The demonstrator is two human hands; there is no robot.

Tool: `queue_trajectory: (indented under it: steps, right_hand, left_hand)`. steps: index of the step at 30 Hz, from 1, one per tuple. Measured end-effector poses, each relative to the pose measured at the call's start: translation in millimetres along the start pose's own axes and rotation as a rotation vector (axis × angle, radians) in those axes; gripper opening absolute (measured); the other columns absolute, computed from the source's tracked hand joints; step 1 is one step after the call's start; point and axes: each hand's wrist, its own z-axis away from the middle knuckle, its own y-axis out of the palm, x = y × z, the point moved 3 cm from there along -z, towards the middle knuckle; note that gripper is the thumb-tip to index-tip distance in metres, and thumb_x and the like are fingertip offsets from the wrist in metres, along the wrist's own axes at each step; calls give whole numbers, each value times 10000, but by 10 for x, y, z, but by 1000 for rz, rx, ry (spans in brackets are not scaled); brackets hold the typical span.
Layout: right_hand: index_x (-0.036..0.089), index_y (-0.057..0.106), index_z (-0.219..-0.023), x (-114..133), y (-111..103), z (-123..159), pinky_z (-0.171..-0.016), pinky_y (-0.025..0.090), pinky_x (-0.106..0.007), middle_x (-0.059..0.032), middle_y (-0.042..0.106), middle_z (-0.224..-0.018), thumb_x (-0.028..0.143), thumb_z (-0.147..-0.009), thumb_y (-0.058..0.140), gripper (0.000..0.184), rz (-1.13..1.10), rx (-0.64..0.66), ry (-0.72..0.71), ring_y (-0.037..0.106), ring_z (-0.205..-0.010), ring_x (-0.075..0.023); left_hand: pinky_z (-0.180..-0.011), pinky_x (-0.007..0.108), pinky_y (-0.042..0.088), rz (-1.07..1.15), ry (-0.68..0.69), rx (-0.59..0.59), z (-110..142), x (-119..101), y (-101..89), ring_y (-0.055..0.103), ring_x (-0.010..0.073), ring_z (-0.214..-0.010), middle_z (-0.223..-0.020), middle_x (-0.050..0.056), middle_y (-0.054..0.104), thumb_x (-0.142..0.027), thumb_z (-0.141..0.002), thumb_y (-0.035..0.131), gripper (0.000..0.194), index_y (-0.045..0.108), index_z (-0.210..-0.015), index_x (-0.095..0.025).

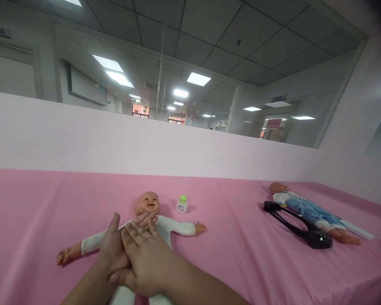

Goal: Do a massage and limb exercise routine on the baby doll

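A baby doll (174, 226) in a white suit lies on its back on the pink table cover (34, 212), arms spread wide. Both my hands rest flat on its chest, fingers stretched toward its head. My right hand (142, 260) lies across and partly on top of my left hand (112, 250). Neither hand grips anything. The doll's torso and legs are mostly hidden under my hands and forearms.
A small white bottle with a green cap (182, 204) stands just right of the doll's head. Farther right lies a second doll in blue clothes (307, 209) beside a black device (317, 238). A pale wall with glass panels runs behind the table.
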Motion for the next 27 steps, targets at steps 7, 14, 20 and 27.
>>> queue_trajectory:
  steps: [7, 14, 20, 27]
  right_hand:
    - [140, 262, -1642, -229, -127, 29, -1314, -8, -546, -130, 247, -1709, 669, -1009, 424, 840, 31, 19, 91, 126, -1615, -292]
    - [220, 143, -1670, 108, -141, 269, -1327, 34, -484, -69, 109, -1740, 648, -1003, 485, 864, -111, 148, -2, 70, -1622, -268]
    - [182, 166, -1667, 109, -7, 175, -1321, 81, -525, -100, 123, -1733, 599, -994, 540, 876, -68, 137, 20, 103, -1618, -304]
    - [147, 202, -1658, -315, 38, 26, -1314, 17, -565, -111, 140, -1727, 620, -1003, 481, 854, 95, 66, 185, 70, -1622, -305]
  left_hand:
    - [-1142, 552, 455, 43, -7, 152, 23, -279, -75, 532, 440, -1394, -1532, 361, 474, -752, -921, 513, 1141, 10, -1674, -59]
    - [-1196, 575, 362, 10, 0, 245, 23, -353, -103, 492, 413, -1437, -1593, 326, 417, -772, -963, 334, 1005, 104, -1683, -109]
    - [-1237, 577, 274, -50, -48, 187, 46, -20, -77, 474, 406, -1457, -1538, 290, 517, -783, -964, 322, 971, 294, -1648, -95]
    - [-1223, 516, 333, -56, -16, 143, 124, -16, 64, 534, 394, -1412, -1491, 328, 544, -753, -964, 405, 1030, 217, -1638, 1]
